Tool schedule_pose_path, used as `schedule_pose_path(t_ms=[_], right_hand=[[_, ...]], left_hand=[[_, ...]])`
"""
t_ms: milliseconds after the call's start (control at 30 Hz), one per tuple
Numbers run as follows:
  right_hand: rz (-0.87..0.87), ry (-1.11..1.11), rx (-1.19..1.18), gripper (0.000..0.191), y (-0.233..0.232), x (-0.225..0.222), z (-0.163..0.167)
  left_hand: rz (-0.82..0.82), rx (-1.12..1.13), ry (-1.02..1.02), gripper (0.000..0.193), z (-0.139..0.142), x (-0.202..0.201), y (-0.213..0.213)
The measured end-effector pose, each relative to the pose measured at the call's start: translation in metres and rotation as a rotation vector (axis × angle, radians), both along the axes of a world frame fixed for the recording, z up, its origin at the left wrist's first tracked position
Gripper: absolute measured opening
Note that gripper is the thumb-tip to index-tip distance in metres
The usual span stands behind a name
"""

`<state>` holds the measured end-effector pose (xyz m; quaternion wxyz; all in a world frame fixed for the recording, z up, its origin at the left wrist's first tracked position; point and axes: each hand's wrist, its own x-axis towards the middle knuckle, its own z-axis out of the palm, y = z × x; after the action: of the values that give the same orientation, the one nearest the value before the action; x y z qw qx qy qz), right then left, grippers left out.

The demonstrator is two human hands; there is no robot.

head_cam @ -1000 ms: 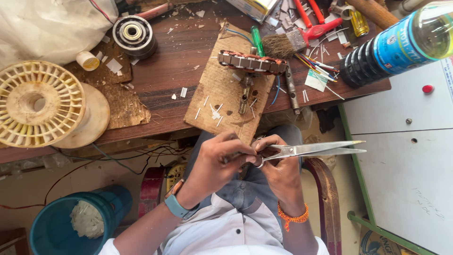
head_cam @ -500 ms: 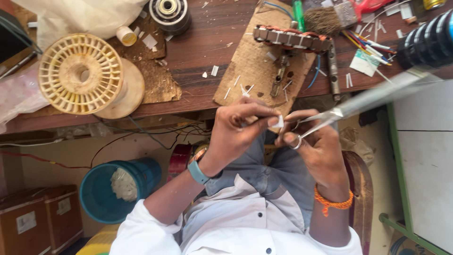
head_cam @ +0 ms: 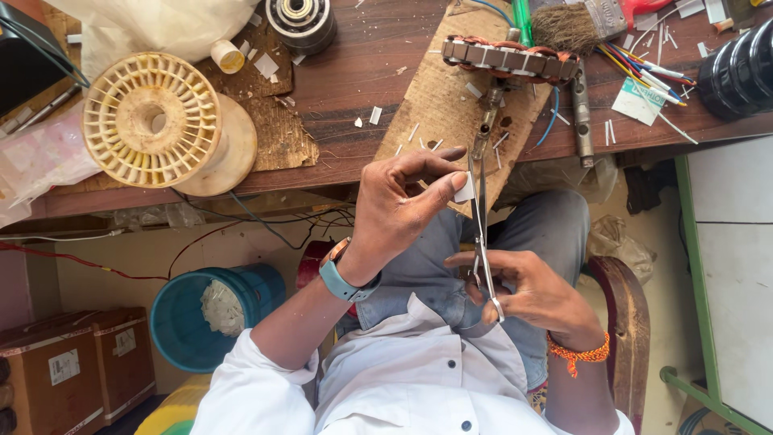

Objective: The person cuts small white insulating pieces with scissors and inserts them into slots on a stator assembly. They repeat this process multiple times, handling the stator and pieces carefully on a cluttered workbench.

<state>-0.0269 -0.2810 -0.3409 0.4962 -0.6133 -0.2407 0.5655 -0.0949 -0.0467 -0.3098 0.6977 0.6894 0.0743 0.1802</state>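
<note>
While the right hand (head_cam: pixel 531 294) grips the loops of a pair of scissors (head_cam: pixel 481 217), fingers curled through the handles, the blades run straight away from it toward the counter (head_cam: pixel 362 72) and lie nearly closed against each other. Left hand (head_cam: pixel 403 205) sits just beside the blades, thumb and forefinger pinched on 1 small white paper slip (head_cam: pixel 465 188); the slip touches the blades at about mid-length. Other fingers of that hand are loosely extended. Blue wristwatch (head_cam: pixel 338 278) on the left wrist, orange thread band (head_cam: pixel 578 354) on the right wrist. Both hands are held over the person's lap, short of the counter edge.

Below the left forearm, on the floor: 1 blue bucket (head_cam: pixel 245 294) with pale scrap in it, and brown cartons (head_cam: pixel 72 362) further out to that side.

Beyond the scissor tips, a cardboard sheet (head_cam: pixel 451 89) lies on the counter, with several small white cut strips (head_cam: pixel 415 133) scattered on it and beside it. At the far end of the sheet rests a motor stator (head_cam: pixel 509 58) with copper-coloured windings. Just past the stator, a brush (head_cam: pixel 576 24) with dark bristles and a green-handled tool (head_cam: pixel 522 16).

Well apart from the left hand, on its outer side: 1 large cream plastic spool (head_cam: pixel 153 119), lying flat. Beyond it, a white plastic bag (head_cam: pixel 153 20) and a round bearing-like metal part (head_cam: pixel 299 20).

Far from the right hand, on its outer side: coloured wires (head_cam: pixel 644 68) and a black ribbed cylinder (head_cam: pixel 741 72) at the counter edge.
</note>
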Motion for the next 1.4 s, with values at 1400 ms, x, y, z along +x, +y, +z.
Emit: schedule_pose_path(t_ms=[1400], right_hand=[[-0.506, -0.133, 0.395, 0.088, -0.051, -0.025, -0.029]], left_hand=[[0.392, 0.281, -0.033, 0.008, -0.002, -0.075, 0.052]])
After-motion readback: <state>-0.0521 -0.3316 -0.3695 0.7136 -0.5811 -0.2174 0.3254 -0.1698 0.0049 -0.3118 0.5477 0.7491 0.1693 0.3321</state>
